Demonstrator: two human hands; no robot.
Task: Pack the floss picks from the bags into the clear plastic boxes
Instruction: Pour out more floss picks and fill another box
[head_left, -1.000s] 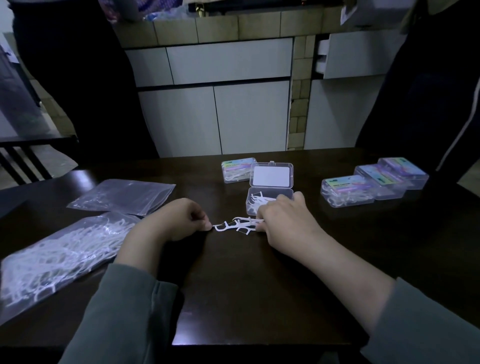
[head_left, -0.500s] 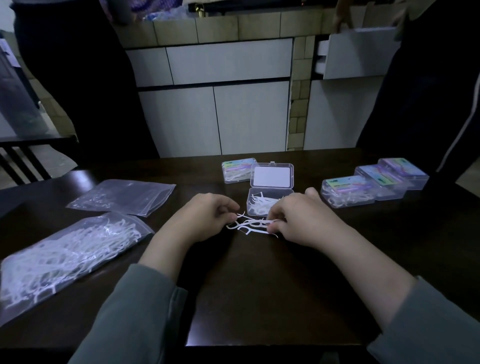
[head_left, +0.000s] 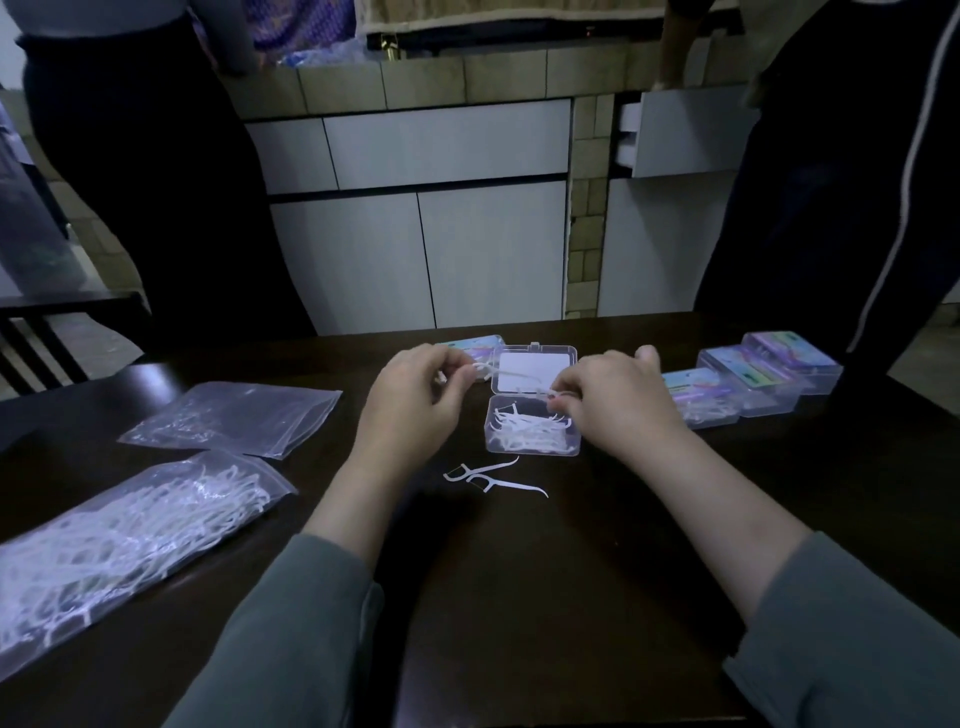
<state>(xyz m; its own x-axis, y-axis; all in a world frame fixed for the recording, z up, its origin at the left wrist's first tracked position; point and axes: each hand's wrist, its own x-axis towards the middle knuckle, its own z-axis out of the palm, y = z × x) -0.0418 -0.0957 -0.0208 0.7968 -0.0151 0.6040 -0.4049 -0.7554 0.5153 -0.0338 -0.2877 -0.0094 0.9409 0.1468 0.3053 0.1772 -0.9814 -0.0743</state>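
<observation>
A: Grip first. Left hand (head_left: 415, 400) pinches the head end of a small bunch of floss picks (head_left: 511, 375); right hand (head_left: 618, 402) pinches the other end, fingers curled round it. Bunch is held level between them, above the open lid of the clear box (head_left: 532, 428).

B: How many in the bunch?

A: Cannot tell, too thin and dim. More than one, I'd judge.

B: Box state?

A: Lid flipped back, tray part-filled with picks lying roughly lengthwise. Two loose picks (head_left: 493, 475) lie on the table (head_left: 519, 597) just before the box.

B: Step in hand, then?

A: Squaring up a bunch and carrying it to the tray, by my reading. Next move calls for lowering it parallel to the picks already in, then letting go with both hands so nothing springs out.

B: Supply?

A: A full bag (head_left: 114, 540) at near left, a nearly spent bag (head_left: 234, 418) behind it. Filled boxes (head_left: 753, 379) stand in a row at right, one more (head_left: 475, 349) behind the left hand.
</observation>
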